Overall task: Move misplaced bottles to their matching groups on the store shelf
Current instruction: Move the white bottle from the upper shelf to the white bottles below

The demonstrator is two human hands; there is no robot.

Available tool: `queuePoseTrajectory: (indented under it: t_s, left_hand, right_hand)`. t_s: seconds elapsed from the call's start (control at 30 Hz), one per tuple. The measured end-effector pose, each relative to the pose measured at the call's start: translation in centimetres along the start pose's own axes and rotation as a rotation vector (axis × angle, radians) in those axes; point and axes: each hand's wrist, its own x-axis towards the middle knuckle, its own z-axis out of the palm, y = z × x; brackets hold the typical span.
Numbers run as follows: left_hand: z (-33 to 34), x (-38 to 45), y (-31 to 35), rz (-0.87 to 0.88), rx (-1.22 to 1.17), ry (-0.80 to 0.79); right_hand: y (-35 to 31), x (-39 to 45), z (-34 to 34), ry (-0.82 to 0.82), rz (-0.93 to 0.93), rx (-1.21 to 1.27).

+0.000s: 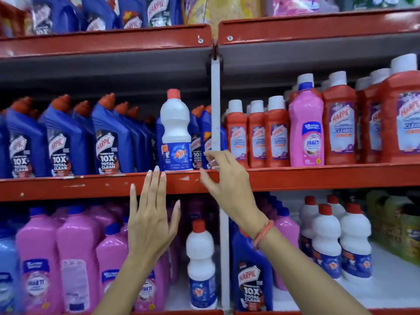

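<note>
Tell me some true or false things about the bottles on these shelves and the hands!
1. A white bottle stands among the blue bottles on the middle shelf. True.
2. The right hand is gripping a bottle. False: it is open and holds nothing.
3. A pink bottle stands among the red bottles. True.
4. The left hand is a closed fist. False: its fingers are spread by the shelf edge.
</note>
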Motion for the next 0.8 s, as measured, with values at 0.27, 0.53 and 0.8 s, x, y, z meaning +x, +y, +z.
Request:
queuePoseTrajectory:
  t_s: [0.27, 0.53, 0.8]
  left_hand:
    - [1.6, 0.2, -3.0, 0.018, 0.049, -0.028]
    - [1.6, 0.2, -3.6, 0.060, 0.055, -0.077]
    - [0.8, 0.1, -2.6, 0.044, 0.038, -0.104]
  right_hand:
    - [-2.7, 6.0, 7.2, -0.108, 0.302, -0.097]
    - [-1.6, 6.9, 8.5, 0.009, 0.320, -0.050]
    - [-3.1, 8.4, 3.6, 0.151, 0.169, 0.043]
